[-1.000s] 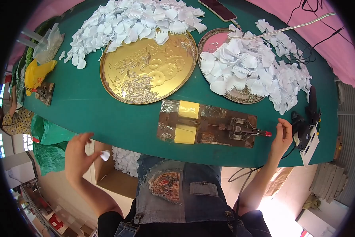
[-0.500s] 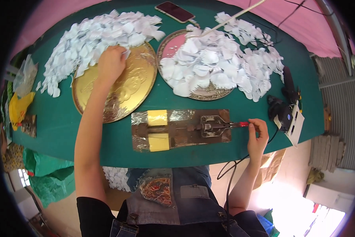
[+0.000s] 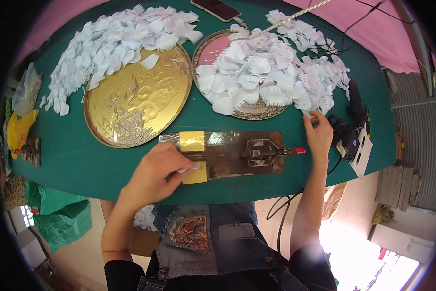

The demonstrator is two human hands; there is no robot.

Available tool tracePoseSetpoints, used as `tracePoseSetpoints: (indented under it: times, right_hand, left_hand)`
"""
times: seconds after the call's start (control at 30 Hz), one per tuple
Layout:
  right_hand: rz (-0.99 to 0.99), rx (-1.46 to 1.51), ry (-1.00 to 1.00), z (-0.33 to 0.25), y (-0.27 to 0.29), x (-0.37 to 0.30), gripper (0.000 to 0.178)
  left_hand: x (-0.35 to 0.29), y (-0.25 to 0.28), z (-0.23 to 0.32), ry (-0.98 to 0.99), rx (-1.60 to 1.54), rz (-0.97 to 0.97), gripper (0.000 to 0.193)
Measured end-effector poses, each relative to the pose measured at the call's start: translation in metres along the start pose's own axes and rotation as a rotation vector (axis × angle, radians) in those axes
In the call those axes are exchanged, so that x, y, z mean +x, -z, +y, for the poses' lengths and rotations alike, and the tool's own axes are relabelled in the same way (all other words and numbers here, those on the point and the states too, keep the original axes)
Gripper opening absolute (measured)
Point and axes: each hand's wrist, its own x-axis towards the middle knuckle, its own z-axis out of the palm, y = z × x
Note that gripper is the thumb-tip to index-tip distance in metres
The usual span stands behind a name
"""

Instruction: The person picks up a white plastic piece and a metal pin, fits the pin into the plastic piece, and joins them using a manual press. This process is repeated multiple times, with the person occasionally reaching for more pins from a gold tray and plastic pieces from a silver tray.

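My left hand (image 3: 159, 169) pinches a small white piece (image 3: 189, 168) at the left end of a dark, film-wrapped board with yellow tape bands (image 3: 192, 141). A toggle clamp (image 3: 260, 153) with a red-tipped handle (image 3: 300, 151) is fixed at the board's right end. My right hand (image 3: 319, 133) is off the handle, thumb and finger closed on a white toothed piece (image 3: 305, 107) at the near edge of the right heap. A patterned plate (image 3: 262, 111) carries most of that heap. The left gold tray (image 3: 172, 92) holds loose metal pins (image 3: 130, 127) and one white piece (image 3: 150, 61).
A heap of white pieces (image 3: 111, 41) lies behind the gold tray. At the far edge is a phone (image 3: 217, 8). A black device (image 3: 346, 140) with a cable stands at right. Plastic bags (image 3: 24, 131) sit at left. A metal gooseneck (image 3: 288, 21) crosses the right heap.
My left hand has come from the left heap to the board, bringing a white piece. My right hand has let go of the red clamp handle and moved up to the right heap.
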Motion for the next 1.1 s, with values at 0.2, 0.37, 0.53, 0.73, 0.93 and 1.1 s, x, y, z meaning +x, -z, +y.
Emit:
tracePoseSetpoints:
  times: [0.2,0.37,0.53,0.73,0.93,1.1]
  right_hand:
    - [-0.016,-0.245,0.045,-0.008,0.0,0.005,0.026]
    - [0.039,-0.186,0.12,-0.007,-0.003,0.0,0.022]
    - [0.158,-0.24,0.244,-0.006,-0.012,0.001,0.015]
    - [0.346,-0.203,0.334,-0.005,-0.004,0.007,0.011]
    - [0.23,0.305,0.032,-0.037,0.031,0.001,0.009]
    - [-0.047,0.527,0.231,-0.12,0.027,-0.025,0.008]
  left_hand:
    - [-0.013,-0.021,-0.004,-0.192,0.492,0.08,0.027]
    - [-0.018,-0.025,0.003,-0.187,0.548,0.044,0.03]
    - [-0.019,-0.038,-0.01,-0.176,0.605,0.191,0.034]
    - [-0.023,-0.04,-0.03,0.039,0.1,0.306,0.036]
    - [-0.021,-0.039,-0.033,0.057,-0.036,0.281,0.031]
    - [-0.019,-0.039,-0.03,0.055,-0.033,0.296,0.036]
